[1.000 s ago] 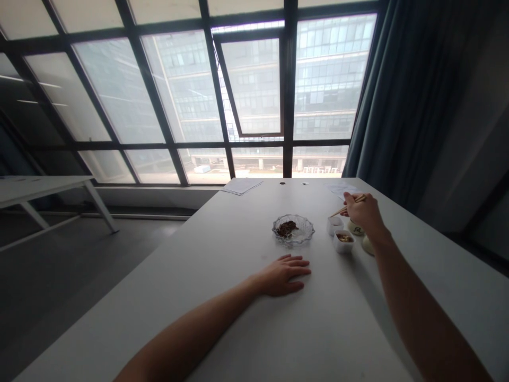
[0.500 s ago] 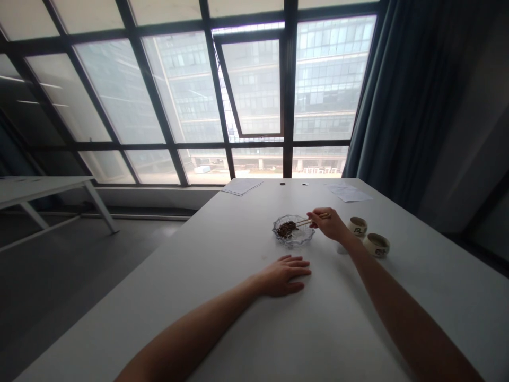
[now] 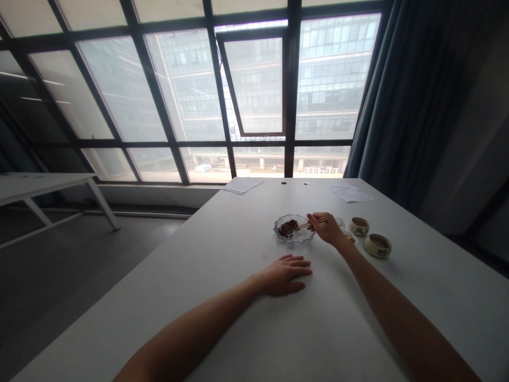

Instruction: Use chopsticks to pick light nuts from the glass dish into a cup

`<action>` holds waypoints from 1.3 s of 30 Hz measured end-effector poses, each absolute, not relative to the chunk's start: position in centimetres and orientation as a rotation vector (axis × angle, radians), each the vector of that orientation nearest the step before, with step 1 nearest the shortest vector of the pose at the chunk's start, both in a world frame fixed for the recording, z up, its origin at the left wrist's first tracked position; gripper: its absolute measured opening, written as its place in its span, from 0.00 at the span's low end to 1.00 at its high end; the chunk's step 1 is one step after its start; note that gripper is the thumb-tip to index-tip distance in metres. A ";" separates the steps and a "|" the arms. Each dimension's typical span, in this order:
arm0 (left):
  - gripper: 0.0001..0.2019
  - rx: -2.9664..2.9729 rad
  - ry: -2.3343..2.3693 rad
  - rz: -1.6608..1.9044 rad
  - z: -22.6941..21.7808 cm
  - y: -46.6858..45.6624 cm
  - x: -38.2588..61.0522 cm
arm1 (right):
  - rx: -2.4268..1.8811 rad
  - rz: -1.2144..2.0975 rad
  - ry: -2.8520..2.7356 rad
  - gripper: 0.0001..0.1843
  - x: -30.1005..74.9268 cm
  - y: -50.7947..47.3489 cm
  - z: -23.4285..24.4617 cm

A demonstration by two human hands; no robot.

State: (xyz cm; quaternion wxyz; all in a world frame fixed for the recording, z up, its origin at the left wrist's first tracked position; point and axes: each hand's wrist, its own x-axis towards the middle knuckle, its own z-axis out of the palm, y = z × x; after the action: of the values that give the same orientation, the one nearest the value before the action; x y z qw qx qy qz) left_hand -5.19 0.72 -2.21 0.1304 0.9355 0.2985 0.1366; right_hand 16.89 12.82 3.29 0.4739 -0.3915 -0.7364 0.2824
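Observation:
My right hand point(image 3: 324, 227) is closed around a pair of chopsticks point(image 3: 305, 225), held low over a clear glass bowl point(image 3: 296, 240) with a wavy rim. Their tips reach the small dark brown pieces point(image 3: 288, 228) heaped on the bowl's left side; whether they pinch any I cannot tell. Flat on the white table lies my left hand point(image 3: 283, 275), fingers spread, nearer to me than the bowl. Right of my right hand stand two cream-coloured cups point(image 3: 359, 227) with dark markings. Another small container point(image 3: 350, 237) is partly hidden behind my right wrist.
Sheets of paper point(image 3: 243, 185) lie at the white table's point(image 3: 222, 239) far left corner, and more papers point(image 3: 350, 192) at the far right. A second table point(image 3: 47, 183) stands to the left. Windows rise beyond, with a dark blue curtain point(image 3: 377, 106) on the right.
My right hand has shifted slightly left and down, bringing the chopsticks along over the bowl. More of the small container beside the cups now shows. My left hand stays in place.

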 end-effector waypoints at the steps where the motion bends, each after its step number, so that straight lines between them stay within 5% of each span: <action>1: 0.26 2.715 0.869 0.398 -2.2 0.7 -5.2 | -0.972 0.675 -1.781 0.30 17.0 12.9 3.4; 27: 0.26 2.705 0.880 0.398 -2.2 0.6 -4.9 | -1.029 0.648 -1.680 0.33 18.3 12.6 5.9; 39: 0.26 2.704 0.870 0.391 -2.2 0.7 -4.9 | -1.335 0.013 -1.563 0.22 25.3 11.1 11.0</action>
State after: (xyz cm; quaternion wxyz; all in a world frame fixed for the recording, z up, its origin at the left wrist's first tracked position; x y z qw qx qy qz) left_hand -4.93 0.66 -2.23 0.1365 0.9342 0.3006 0.1350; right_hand 25.30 11.12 11.02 0.5168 -0.5559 -0.6511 0.0055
